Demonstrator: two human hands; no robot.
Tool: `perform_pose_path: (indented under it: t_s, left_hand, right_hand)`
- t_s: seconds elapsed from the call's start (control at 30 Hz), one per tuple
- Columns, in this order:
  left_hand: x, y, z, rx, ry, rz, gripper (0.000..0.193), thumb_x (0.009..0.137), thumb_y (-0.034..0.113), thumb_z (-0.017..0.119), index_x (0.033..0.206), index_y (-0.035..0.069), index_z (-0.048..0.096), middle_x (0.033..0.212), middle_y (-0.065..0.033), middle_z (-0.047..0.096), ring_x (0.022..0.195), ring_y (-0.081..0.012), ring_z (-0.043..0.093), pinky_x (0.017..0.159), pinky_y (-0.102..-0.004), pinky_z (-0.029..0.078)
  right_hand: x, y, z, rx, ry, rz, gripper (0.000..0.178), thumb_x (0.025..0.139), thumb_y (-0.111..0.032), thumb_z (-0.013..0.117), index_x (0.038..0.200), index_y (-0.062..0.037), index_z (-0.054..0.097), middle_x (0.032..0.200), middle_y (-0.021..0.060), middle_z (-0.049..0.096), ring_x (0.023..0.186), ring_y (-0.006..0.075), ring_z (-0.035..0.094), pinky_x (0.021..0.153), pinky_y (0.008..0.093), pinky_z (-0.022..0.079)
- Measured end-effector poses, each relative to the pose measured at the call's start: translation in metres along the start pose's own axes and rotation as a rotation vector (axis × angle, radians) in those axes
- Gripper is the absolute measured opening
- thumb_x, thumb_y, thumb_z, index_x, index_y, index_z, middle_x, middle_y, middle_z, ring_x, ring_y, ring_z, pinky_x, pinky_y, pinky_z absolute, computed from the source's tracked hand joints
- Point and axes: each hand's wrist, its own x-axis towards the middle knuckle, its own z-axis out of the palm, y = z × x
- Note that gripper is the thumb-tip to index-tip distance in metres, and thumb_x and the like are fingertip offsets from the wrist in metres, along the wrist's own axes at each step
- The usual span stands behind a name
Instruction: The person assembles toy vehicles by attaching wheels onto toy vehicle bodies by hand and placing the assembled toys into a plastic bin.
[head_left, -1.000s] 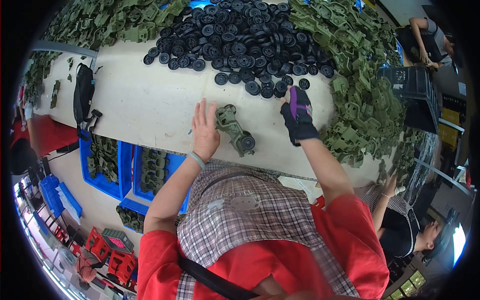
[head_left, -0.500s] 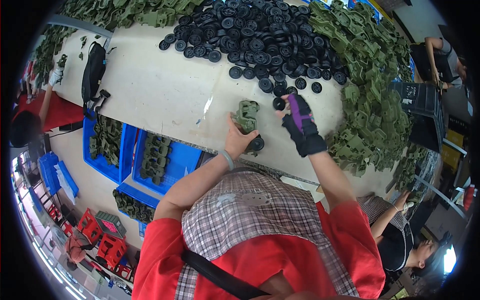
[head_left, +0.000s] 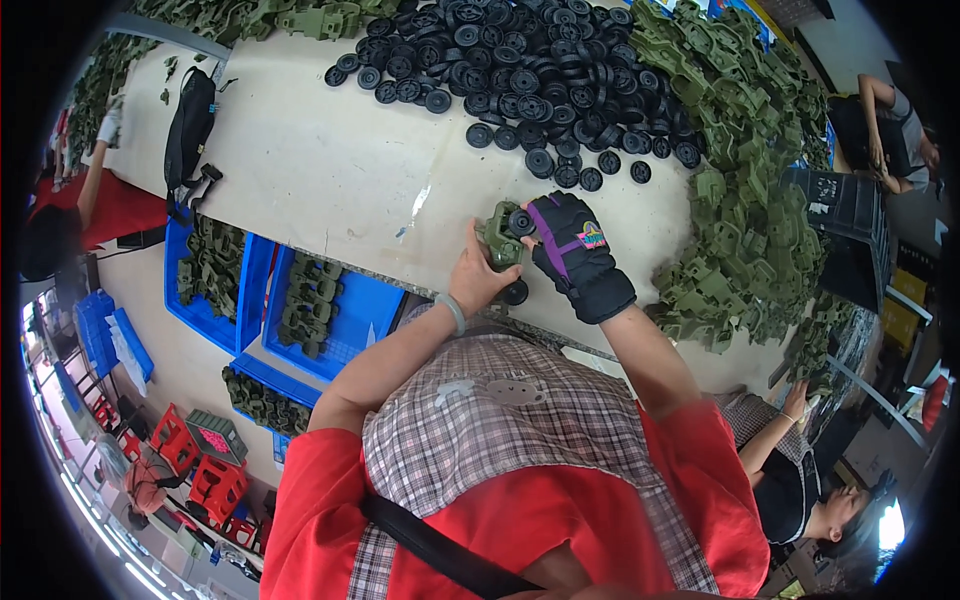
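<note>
Pale worktop (head_left: 330, 170) spreads under heaps of black wheels (head_left: 520, 60) and green plastic bodies (head_left: 740, 180); near its front edge the bare left hand (head_left: 478, 278) grips a green toy body (head_left: 500, 240), while the gloved right hand (head_left: 575, 250) pinches a black wheel (head_left: 521, 221) against it; another wheel sits low on the body; it looks light, rigid moulded plastic, best held by its flanks.

glove patch (head_left: 591, 238) | small, multicoloured | back of right glove
</note>
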Motion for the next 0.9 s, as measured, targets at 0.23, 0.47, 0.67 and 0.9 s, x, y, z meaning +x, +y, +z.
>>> perform_pose_path:
  t_s: [0.23, 0.47, 0.67, 0.9]
  left_hand:
    - [0.001, -0.005, 0.000, -0.014, 0.002, 0.016, 0.127, 0.078, 0.039, 0.093, 0.165, -0.002, 0.011, 0.093, -0.0193, 0.070, 0.091, -0.0396, 0.072, 0.082, -0.0462, 0.058]
    - [-0.001, -0.003, -0.001, -0.030, -0.007, 0.012, 0.127, 0.078, 0.039, 0.093, 0.165, -0.003, 0.011, 0.093, -0.0191, 0.069, 0.091, -0.0391, 0.072, 0.083, -0.0460, 0.058]
    - [-0.002, -0.001, -0.002, -0.022, -0.018, 0.014, 0.123, 0.078, 0.039, 0.093, 0.163, -0.003, 0.014, 0.093, -0.0188, 0.069, 0.090, -0.0389, 0.072, 0.082, -0.0461, 0.058]
    - [0.005, -0.005, -0.008, 0.018, -0.028, 0.006, 0.129, 0.077, 0.043, 0.094, 0.166, -0.004, 0.012, 0.092, -0.0184, 0.070, 0.089, -0.0382, 0.072, 0.081, -0.0463, 0.059]
  right_hand:
    - [-0.013, 0.002, 0.005, 0.057, 0.018, 0.034, 0.044, 0.080, -0.015, 0.084, 0.121, -0.0080, 0.071, 0.109, 0.0152, 0.072, 0.104, 0.0385, 0.067, 0.091, 0.0494, 0.054]
    - [-0.009, -0.005, -0.004, 0.086, 0.107, 0.016, 0.042, 0.081, -0.015, 0.083, 0.121, -0.0071, 0.072, 0.108, 0.0155, 0.072, 0.104, 0.0383, 0.068, 0.091, 0.0492, 0.054]
    - [-0.005, 0.001, 0.002, -0.003, 0.006, 0.042, 0.045, 0.081, -0.016, 0.084, 0.122, -0.0058, 0.071, 0.108, 0.0156, 0.072, 0.106, 0.0393, 0.067, 0.092, 0.0494, 0.054]
    - [0.003, 0.003, -0.015, 0.054, 0.063, -0.024, 0.047, 0.082, -0.013, 0.081, 0.126, -0.0051, 0.070, 0.114, 0.0186, 0.072, 0.109, 0.0404, 0.067, 0.096, 0.0510, 0.054]
